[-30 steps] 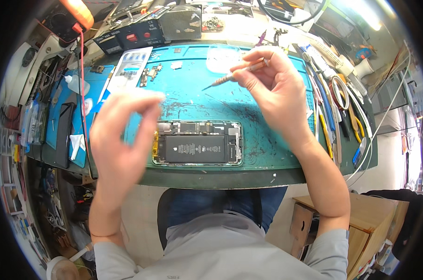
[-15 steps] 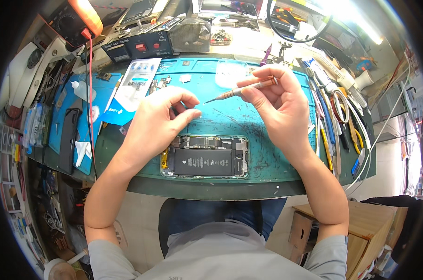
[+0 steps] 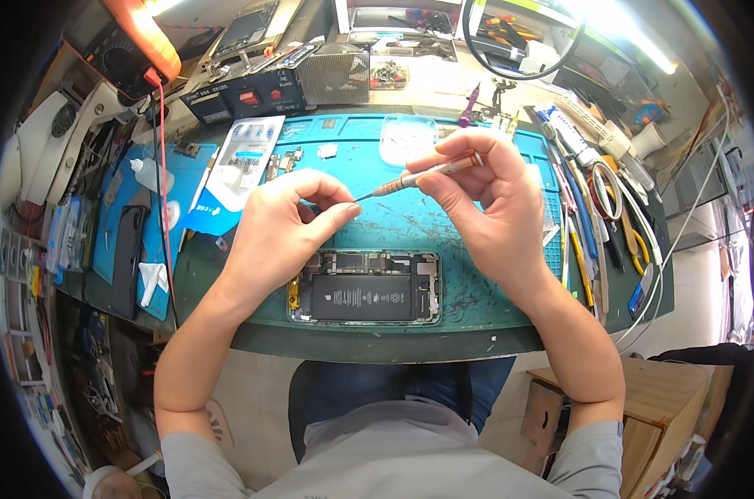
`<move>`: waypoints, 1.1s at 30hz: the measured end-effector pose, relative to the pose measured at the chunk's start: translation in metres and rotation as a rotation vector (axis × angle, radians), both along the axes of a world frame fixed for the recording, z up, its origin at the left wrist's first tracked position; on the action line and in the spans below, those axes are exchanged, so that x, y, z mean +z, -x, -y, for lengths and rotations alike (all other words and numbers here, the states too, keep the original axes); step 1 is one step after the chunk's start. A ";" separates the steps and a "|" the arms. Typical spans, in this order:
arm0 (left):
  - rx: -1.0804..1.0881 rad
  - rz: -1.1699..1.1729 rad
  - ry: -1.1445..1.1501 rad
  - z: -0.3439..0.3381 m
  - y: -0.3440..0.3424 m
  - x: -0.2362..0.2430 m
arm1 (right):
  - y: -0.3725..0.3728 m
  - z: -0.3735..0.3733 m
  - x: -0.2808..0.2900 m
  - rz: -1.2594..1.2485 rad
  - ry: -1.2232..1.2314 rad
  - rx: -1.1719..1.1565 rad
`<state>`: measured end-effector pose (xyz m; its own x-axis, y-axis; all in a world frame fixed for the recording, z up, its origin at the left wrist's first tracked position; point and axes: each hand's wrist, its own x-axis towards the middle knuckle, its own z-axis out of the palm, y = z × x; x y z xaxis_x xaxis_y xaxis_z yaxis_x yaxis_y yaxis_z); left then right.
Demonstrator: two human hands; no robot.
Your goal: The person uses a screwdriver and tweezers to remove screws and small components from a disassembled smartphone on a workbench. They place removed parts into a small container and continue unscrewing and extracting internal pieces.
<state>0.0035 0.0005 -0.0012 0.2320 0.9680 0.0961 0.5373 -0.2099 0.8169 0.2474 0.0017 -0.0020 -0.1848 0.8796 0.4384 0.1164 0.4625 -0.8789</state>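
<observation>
An opened smartphone (image 3: pixel 362 298) lies flat on the blue work mat (image 3: pixel 468 274), its black battery and circuit board showing. Above and to the right of it, my right hand (image 3: pixel 497 200) grips a slim precision screwdriver (image 3: pixel 406 177) between thumb and fingers, tilted down to the left. My left hand (image 3: pixel 273 220) is closed in a pinch above the phone's upper left, with the screwdriver's tip at its fingertips. Whatever lies between those fingertips is too small or hidden to make out.
Beyond the hands stand a clear plastic box (image 3: pixel 396 143) and a black power unit (image 3: pixel 248 96). Tweezers and other tools (image 3: pixel 589 224) lie in a row at right. A dark phone (image 3: pixel 129 249), dropper bottle (image 3: pixel 151 173) and red cable (image 3: pixel 162 166) are at left.
My right hand has moved the screwdriver down and left, so its tip now meets the left fingertips. The left thumb and finger have drawn together.
</observation>
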 end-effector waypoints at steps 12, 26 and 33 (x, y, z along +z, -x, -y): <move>-0.067 0.047 -0.313 -0.002 0.000 -0.005 | -0.003 0.005 0.005 -0.094 0.007 0.000; -0.071 0.036 -0.332 0.002 -0.004 0.001 | -0.004 0.006 0.006 -0.070 -0.010 0.000; -0.050 0.109 -0.264 0.004 -0.004 0.000 | -0.005 0.007 0.008 -0.042 -0.004 0.035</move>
